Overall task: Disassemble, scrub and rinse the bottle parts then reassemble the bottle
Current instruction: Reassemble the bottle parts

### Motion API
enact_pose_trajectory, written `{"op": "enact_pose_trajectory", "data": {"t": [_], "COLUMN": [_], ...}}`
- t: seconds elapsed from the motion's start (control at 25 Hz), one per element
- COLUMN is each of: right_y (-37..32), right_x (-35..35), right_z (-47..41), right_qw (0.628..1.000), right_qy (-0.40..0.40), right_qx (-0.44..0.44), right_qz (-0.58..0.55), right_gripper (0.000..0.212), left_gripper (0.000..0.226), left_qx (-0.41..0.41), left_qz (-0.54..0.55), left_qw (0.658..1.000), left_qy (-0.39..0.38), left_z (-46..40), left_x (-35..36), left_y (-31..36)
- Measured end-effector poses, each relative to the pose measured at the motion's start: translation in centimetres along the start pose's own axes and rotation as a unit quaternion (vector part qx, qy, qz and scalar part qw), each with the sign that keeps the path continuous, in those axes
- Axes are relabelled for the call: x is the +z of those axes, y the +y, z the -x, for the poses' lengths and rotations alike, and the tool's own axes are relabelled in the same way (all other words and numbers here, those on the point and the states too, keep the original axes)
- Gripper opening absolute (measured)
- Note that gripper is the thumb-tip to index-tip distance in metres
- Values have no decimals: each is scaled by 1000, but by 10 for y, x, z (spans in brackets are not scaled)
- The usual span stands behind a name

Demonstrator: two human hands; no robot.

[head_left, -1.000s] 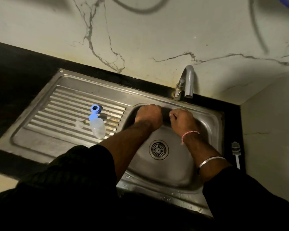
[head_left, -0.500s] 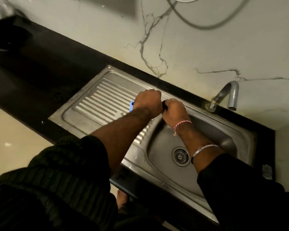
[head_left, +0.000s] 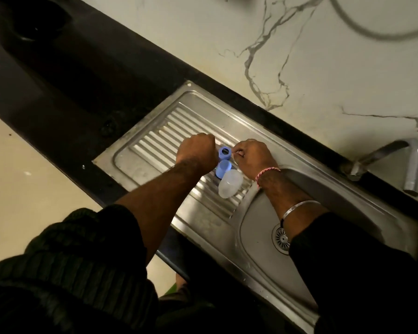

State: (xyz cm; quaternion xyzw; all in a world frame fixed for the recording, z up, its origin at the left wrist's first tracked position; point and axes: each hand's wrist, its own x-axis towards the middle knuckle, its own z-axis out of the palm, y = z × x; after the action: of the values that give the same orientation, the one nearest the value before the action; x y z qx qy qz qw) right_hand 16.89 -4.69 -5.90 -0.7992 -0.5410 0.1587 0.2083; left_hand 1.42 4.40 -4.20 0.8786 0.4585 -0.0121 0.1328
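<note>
While the bottle (head_left: 228, 182) lies on the ribbed drainboard (head_left: 159, 141), blue neck toward both hands, the right hand (head_left: 253, 157) pinches something small and pale beside the blue ring (head_left: 225, 152); left hand (head_left: 198, 153) fisted alongside, contents hidden.

Drainboard (head_left: 155, 145) left half free; bottle (head_left: 228, 180) blocks basin-side edge.

— What sort of place is this?
— A home kitchen — a steel sink (head_left: 258, 242) with ribbed drainboard (head_left: 159, 141) set in a dark tabletop (head_left: 82, 88), a tap (head_left: 401, 157) at three o'clock, a marble-veined wall (head_left: 275, 56) at twelve.
</note>
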Motion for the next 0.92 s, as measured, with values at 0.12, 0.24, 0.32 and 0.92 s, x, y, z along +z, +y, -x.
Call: {"op": "enact_pose_trajectory", "data": {"t": [0.12,0.24,0.32,0.92], "right_y": [9,14,14,26], "right_x": [11,19,24,28], "right_z": [-15,-28,-38,-42], "right_qw": [999,997,995,988], "right_qy": [-29,-70,-97,-127], "right_qx": [12,21,22,82], "right_qz": [-9,-16,8,-27], "right_gripper": [18,25,29,30], "left_gripper": [29,37,44,28], "left_qx": [2,7,17,-35], "left_qz": [21,38,32,163], "left_qw": [1000,999,998,985], "left_qy": [-10,-34,-46,-48], "left_z": [-11,-15,-16,-9], "left_x": [16,29,38,64], "left_y": [-21,-36,-41,-48]}}
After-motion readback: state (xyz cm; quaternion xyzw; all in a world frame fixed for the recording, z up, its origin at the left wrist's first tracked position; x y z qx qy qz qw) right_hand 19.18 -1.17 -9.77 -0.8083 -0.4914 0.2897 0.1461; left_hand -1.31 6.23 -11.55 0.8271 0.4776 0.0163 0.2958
